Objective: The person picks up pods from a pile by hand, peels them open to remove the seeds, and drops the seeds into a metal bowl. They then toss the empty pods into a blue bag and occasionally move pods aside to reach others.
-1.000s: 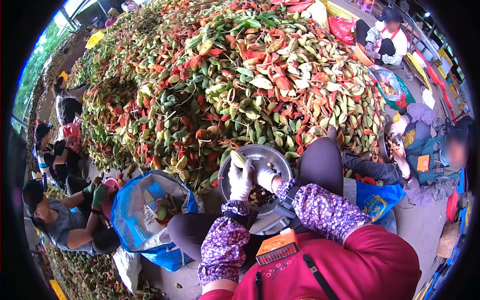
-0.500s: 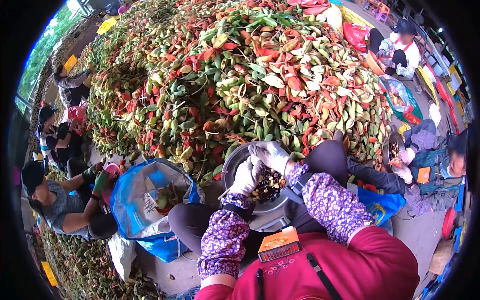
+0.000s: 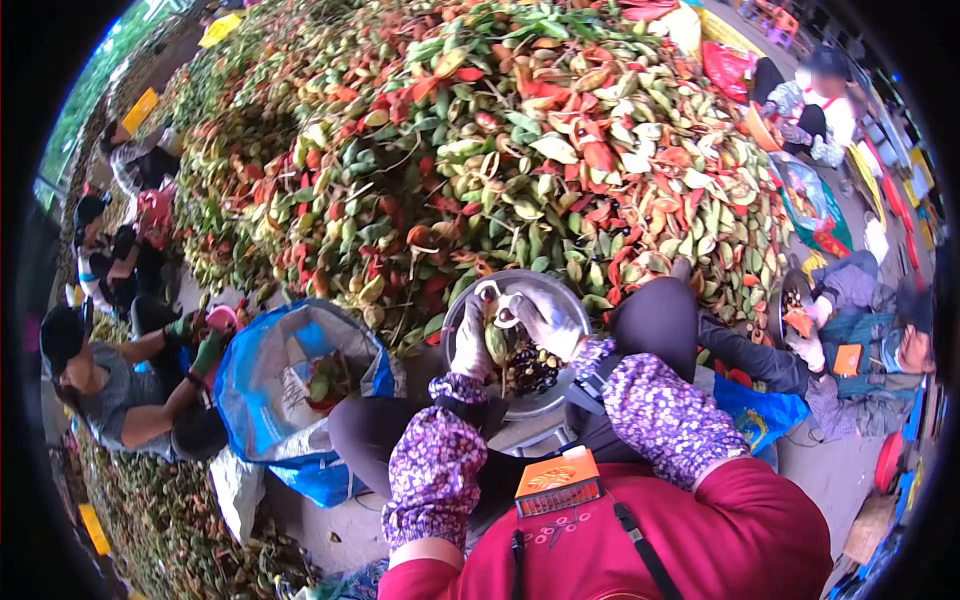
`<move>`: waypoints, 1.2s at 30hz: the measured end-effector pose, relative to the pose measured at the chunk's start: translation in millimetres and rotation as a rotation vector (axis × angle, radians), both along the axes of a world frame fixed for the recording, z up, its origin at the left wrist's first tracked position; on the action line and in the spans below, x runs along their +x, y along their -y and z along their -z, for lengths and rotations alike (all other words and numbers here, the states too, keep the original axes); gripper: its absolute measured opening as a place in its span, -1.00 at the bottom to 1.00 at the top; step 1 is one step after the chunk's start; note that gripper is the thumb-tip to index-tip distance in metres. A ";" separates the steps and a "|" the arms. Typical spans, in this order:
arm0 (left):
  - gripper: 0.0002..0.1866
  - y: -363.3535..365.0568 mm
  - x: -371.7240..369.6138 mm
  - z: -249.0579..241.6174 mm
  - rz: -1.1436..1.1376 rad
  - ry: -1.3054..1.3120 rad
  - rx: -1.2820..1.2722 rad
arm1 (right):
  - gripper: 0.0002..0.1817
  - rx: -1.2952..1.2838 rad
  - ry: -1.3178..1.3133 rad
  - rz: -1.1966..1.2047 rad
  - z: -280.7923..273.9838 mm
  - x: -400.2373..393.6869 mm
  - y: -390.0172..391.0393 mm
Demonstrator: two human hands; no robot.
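Note:
A metal bowl point(image 3: 576, 312) sits in front of me between my legs, with dark shiny seeds point(image 3: 532, 370) and some pale bits in it. Over its left side, my gloved left hand point(image 3: 470, 338) is closed around a green seed pod point(image 3: 496, 343). My gloved right hand point(image 3: 545, 318) comes in from the right above the bowl, its fingers bent to a pinch at the pod's upper end. What those right fingertips hold is too small to make out. Both forearms wear purple flowered sleeves.
A big heap of green and red pods point(image 3: 450, 160) rises just beyond the bowl. To the left stands a blue-and-white sack point(image 3: 260, 390) with pods inside. Co-workers sit at left point(image 3: 110, 380) and right point(image 3: 850, 330). A blue bag point(image 3: 755, 412) lies by my right knee.
Both hands have come back toward me, lower over the bowl. A green pod now shows in the left hand, and the bowl's far rim is more exposed.

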State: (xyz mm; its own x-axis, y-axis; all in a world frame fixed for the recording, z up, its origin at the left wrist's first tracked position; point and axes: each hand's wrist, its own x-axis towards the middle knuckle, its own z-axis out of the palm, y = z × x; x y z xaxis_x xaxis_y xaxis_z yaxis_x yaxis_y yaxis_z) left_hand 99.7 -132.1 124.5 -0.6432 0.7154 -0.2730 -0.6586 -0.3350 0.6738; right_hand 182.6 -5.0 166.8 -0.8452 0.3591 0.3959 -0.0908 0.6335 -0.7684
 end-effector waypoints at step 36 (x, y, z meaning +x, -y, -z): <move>-0.36 1.6 -6.2 7.6 0.148 -0.528 -0.381 | -0.60 0.031 0.420 0.046 28.5 9.4 -1.6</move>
State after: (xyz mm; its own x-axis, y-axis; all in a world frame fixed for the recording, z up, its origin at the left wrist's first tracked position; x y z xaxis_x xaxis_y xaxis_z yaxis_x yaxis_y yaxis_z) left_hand 93.5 -133.7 117.0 -0.6621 0.7224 -0.1993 -0.2284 0.0588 0.9718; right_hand 192.1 -3.5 138.3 -0.9188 0.3934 0.0320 0.2547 0.6529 -0.7133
